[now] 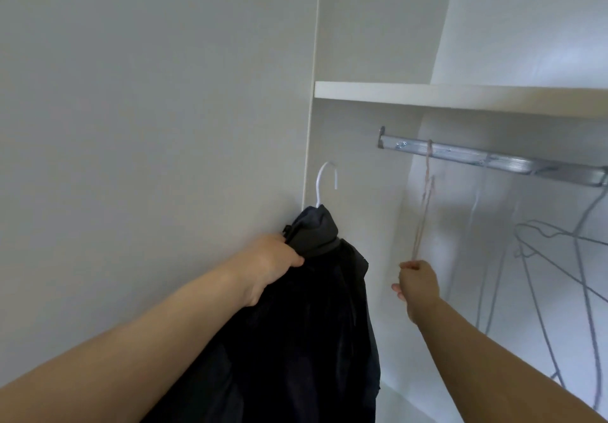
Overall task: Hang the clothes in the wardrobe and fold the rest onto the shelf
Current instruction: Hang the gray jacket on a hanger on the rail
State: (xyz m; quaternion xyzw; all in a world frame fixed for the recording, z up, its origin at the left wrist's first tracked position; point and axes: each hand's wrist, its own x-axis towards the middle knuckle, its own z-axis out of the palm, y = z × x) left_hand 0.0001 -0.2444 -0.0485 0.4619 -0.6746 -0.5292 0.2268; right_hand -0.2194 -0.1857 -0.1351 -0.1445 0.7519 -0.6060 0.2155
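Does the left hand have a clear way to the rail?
Likely yes: open space lies between the left hand, gripping the dark garment, and the rail; the right hand holds the pink hanger.

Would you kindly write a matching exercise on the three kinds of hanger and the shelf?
1 white hanger
2 pink hanger
3 grey hangers
4 shelf

A above the rail
B on the rail, pinched by the right hand
C bare, far right
D inside the dark garment the left hand grips

Pairs: 1-D, 2-B, 3-C, 4-A
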